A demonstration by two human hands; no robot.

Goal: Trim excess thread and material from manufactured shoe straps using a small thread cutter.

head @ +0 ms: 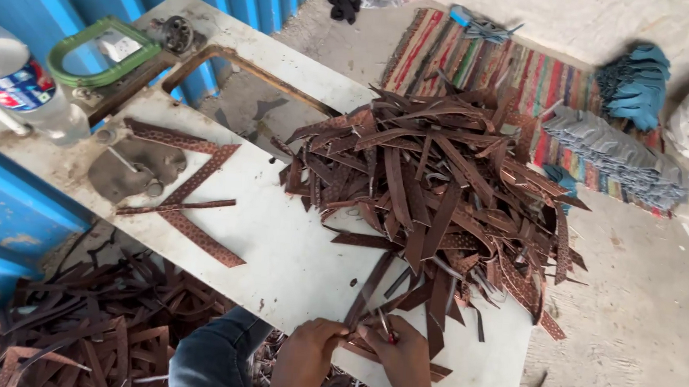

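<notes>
A: Hands?
B: Left hand (307,346) and right hand (403,356) both pinched closed on one brown strip (370,291) at the table's (292,254) near edge.
A: Around them?
B: Big strip pile (441,192) just beyond; more strips on the floor (68,336); bottle (21,82) far left.

A plastic bottle (20,86) sits at the corner of the white table (292,254) by the blue wall (4,202), a green handle (96,51) next to it, and on the floor there's a striped rug (491,66) (grey stack (618,156) and teal stack (635,80) on it).
</notes>
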